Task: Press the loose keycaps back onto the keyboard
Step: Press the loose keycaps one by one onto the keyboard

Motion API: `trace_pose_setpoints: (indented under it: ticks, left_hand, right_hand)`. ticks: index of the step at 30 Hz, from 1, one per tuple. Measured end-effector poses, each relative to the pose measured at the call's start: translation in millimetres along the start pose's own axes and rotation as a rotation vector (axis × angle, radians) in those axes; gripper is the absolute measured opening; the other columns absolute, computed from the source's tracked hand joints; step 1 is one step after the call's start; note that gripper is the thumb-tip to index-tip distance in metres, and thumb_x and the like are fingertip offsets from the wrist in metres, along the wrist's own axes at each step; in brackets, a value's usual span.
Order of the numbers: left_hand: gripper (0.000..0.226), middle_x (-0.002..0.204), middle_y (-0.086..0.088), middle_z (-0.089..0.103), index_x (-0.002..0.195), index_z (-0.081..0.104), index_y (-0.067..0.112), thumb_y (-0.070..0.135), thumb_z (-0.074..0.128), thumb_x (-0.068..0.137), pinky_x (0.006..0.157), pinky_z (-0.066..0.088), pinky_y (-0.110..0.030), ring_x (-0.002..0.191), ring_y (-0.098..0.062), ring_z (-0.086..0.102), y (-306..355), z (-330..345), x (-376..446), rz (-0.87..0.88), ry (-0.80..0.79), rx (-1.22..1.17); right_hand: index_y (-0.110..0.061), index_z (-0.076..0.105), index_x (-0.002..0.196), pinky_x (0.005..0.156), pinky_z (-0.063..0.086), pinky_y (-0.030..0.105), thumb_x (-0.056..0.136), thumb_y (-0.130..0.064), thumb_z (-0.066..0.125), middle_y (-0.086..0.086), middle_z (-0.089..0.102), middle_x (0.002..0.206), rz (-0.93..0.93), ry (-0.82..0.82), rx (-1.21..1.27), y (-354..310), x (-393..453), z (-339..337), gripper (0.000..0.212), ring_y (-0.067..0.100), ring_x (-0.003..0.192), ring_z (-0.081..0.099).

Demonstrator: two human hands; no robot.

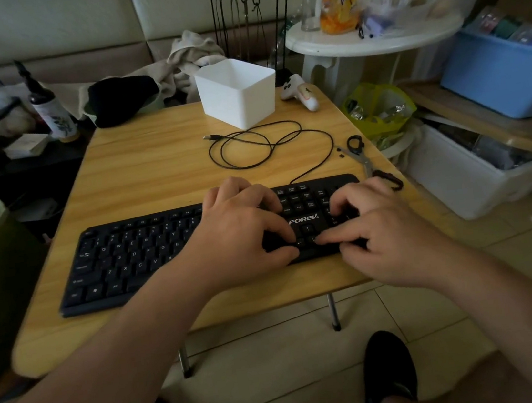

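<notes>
White bin (237,93), game controller (299,92), pliers (360,151) on wooden table (138,170).

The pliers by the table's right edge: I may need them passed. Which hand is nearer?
Right. The right hand lies on the keyboard just below the pliers; the left hand sits farther left.

The keyboard (136,255) is showing black with pale legends, lying on a yellow wood-grain table (138,170). Far on it, a white box (237,93) is sitting beside a black cable (267,147). Far right, a blue bin (505,78) is showing.
</notes>
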State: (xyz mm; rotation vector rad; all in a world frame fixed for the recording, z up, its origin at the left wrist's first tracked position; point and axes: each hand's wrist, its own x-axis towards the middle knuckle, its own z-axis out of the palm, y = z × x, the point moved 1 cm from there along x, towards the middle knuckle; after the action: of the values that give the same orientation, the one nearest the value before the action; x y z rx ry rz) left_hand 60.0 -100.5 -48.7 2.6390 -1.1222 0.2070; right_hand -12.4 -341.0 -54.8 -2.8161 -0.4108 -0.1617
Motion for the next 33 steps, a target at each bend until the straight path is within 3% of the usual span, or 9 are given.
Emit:
trace_pose_setpoints:
  ticks: [6,10,15,20,23,25,27,30,33]
  left_hand:
    - [0.043,0.123,0.020,0.054,0.111,0.074,0.053,0.072,0.047,0.083,0.104,0.031,-0.044,0.122,-0.017,0.038,-2,3,-9,0.044,-0.003,0.014]
    - [0.042,0.129,0.015,0.055,0.118,0.071,0.056,0.066,0.043,0.087,0.104,0.032,-0.045,0.123,-0.021,0.039,2,5,-9,0.064,-0.031,0.055]
    - [0.048,0.143,0.010,0.050,0.132,0.058,0.060,0.065,0.036,0.090,0.108,0.031,-0.050,0.130,-0.027,0.035,5,9,-13,0.035,-0.087,0.149]
    - [0.055,0.148,0.009,0.053,0.143,0.057,0.044,0.060,0.038,0.094,0.109,0.033,-0.047,0.137,-0.023,0.042,2,11,-27,0.027,-0.068,0.131]
    - [0.067,0.163,0.007,0.041,0.157,0.041,0.032,0.060,0.028,0.098,0.120,0.030,-0.045,0.152,-0.019,0.032,-6,11,-36,0.015,-0.113,0.121]
    - [0.073,0.171,0.004,0.026,0.163,0.027,0.027,0.061,0.022,0.100,0.127,0.021,-0.044,0.158,-0.020,0.019,-11,15,-45,-0.003,-0.154,0.151]
    - [0.075,0.173,0.002,0.017,0.165,0.020,0.023,0.063,0.021,0.102,0.129,0.015,-0.046,0.160,-0.022,0.012,-14,16,-54,-0.041,-0.165,0.181]
    - [0.075,0.175,0.005,0.005,0.167,0.008,0.025,0.066,0.018,0.105,0.130,0.006,-0.046,0.161,-0.021,0.000,-20,12,-67,-0.114,-0.183,0.217]
    - [0.074,0.174,0.009,-0.006,0.166,-0.001,0.032,0.071,0.009,0.103,0.130,-0.001,-0.047,0.160,-0.020,-0.009,-33,5,-80,-0.177,-0.215,0.256]
  right_hand:
    - [-0.047,0.071,0.124,0.098,0.040,0.052,0.087,-0.044,0.047,-0.016,0.046,0.124,0.074,0.008,-0.086,-7,1,-2,0.044,0.017,0.122,0.033]
    - [-0.054,0.067,0.125,0.099,0.038,0.050,0.087,-0.050,0.038,-0.016,0.044,0.128,0.037,-0.064,-0.112,-15,2,1,0.048,0.018,0.124,0.033]
    - [-0.048,0.072,0.117,0.097,0.039,0.048,0.089,-0.060,0.040,-0.018,0.048,0.120,0.092,0.046,-0.154,-20,10,4,0.045,0.019,0.121,0.039]
    - [-0.043,0.066,0.131,0.098,0.043,0.050,0.092,-0.057,0.046,-0.019,0.051,0.122,0.059,0.033,-0.080,-30,18,15,0.046,0.015,0.123,0.039]
    - [-0.038,0.056,0.144,0.105,0.043,0.052,0.096,-0.060,0.038,-0.016,0.050,0.138,0.047,0.008,-0.084,-41,24,20,0.056,0.016,0.133,0.038]
    - [-0.037,0.045,0.152,0.113,0.037,0.053,0.097,-0.064,0.026,-0.013,0.040,0.154,0.023,-0.037,-0.147,-51,29,24,0.064,0.018,0.146,0.029]
    - [-0.039,0.024,0.161,0.123,0.022,0.054,0.096,-0.069,0.011,-0.015,0.017,0.168,0.006,-0.117,-0.190,-61,34,31,0.072,0.020,0.157,0.009]
    - [-0.041,-0.008,0.162,0.128,0.002,0.054,0.095,-0.072,0.003,-0.020,-0.016,0.169,-0.015,-0.229,-0.195,-76,42,42,0.074,0.018,0.158,-0.018]
    - [-0.041,-0.016,0.160,0.127,-0.003,0.054,0.095,-0.072,0.004,-0.021,-0.026,0.166,-0.025,-0.270,-0.200,-79,46,46,0.075,0.017,0.156,-0.023]
